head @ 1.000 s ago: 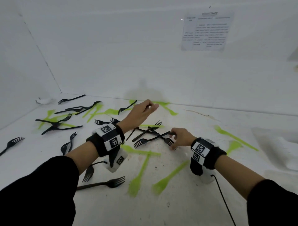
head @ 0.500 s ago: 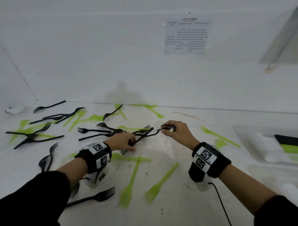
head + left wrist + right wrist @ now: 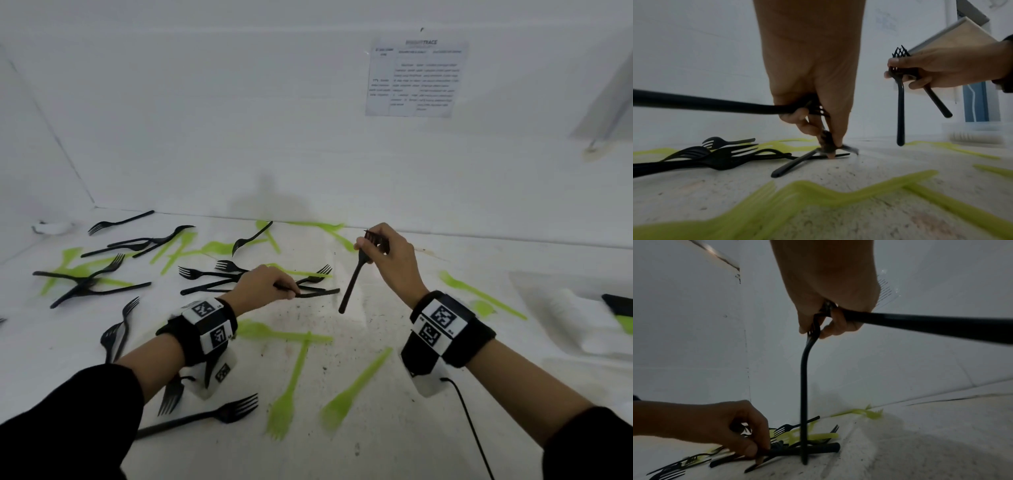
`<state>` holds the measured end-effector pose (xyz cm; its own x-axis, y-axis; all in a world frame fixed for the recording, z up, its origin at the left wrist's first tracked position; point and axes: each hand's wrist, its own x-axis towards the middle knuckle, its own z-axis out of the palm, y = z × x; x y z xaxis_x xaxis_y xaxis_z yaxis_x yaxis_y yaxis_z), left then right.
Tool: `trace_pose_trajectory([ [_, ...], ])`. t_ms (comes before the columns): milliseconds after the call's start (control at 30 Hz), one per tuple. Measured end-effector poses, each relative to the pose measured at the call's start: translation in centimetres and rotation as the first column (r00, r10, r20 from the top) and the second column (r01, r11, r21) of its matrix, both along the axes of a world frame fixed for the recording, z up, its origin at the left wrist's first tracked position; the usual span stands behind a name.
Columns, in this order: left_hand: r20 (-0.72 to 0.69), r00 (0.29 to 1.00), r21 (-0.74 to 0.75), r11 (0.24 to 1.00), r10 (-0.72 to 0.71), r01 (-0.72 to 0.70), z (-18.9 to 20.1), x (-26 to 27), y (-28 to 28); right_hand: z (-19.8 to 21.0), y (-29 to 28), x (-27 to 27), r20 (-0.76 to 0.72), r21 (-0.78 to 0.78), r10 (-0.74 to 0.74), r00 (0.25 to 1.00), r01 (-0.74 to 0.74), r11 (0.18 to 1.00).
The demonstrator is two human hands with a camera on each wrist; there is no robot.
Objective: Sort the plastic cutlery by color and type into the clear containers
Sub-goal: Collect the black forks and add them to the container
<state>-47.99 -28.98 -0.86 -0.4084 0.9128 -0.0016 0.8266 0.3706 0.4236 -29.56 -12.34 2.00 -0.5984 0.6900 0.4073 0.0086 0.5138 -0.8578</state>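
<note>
Head view: the right hand (image 3: 394,260) is raised above the desk (image 3: 394,428), fingers curled around the tine ends of two black forks (image 3: 351,281); the left wrist view shows both handles (image 3: 900,113) hanging down, one vertical and one angled outward. The left hand (image 3: 263,284) is low at the desk surface, fingertips pinching a black fork handle (image 3: 318,292) in a crossed cluster of black forks (image 3: 212,274); the left wrist view shows another black fork (image 3: 705,104) already gripped in its curled fingers. Loose black forks (image 3: 92,281) lie scattered at left, and green forks (image 3: 287,394) lie flat in the near centre. A clear container (image 3: 582,308) stands at the right edge, well apart from both hands.
</note>
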Motion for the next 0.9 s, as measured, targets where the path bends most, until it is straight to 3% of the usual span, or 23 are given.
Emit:
trace_pose_trajectory([
  [67,0.100,0.995,0.062,0.998,0.022,-0.029,0.4,-0.4,-0.4,-0.1,-0.4,-0.8,0.010,-0.055,0.079,0.997,-0.078,0.995],
  [167,0.293,0.956,0.156,0.986,0.003,-0.051,0.7,-1.1,-1.1,-0.7,-1.1,-2.1,0.173,0.047,0.125,0.977,-0.135,0.990],
  [367,0.346,0.935,0.287,0.940,0.077,-0.184,1.8,-2.3,-2.1,-2.4,-2.9,-4.7,0.340,0.058,0.269,0.901,-0.305,0.950],
  [500,0.609,0.791,0.407,0.835,0.053,-0.370,2.4,-2.6,-2.6,-3.5,-3.5,-6.0,0.469,0.047,0.274,0.840,-0.333,0.942],
  [600,0.699,0.714,0.385,0.825,0.031,-0.413,3.0,-3.0,-3.1,-4.0,-3.3,-6.7,0.530,0.046,0.199,0.824,-0.262,0.964],
  [700,0.719,0.693,0.337,0.845,0.053,-0.415,3.1,-3.8,-3.0,-4.1,-3.0,-7.4,0.617,0.064,0.144,0.774,-0.231,0.971],
  [900,0.802,0.595,0.271,0.855,0.053,-0.442,3.0,-4.5,-1.8,-4.4,-4.1,-9.2,0.666,0.033,0.259,0.700,-0.374,0.927],
])
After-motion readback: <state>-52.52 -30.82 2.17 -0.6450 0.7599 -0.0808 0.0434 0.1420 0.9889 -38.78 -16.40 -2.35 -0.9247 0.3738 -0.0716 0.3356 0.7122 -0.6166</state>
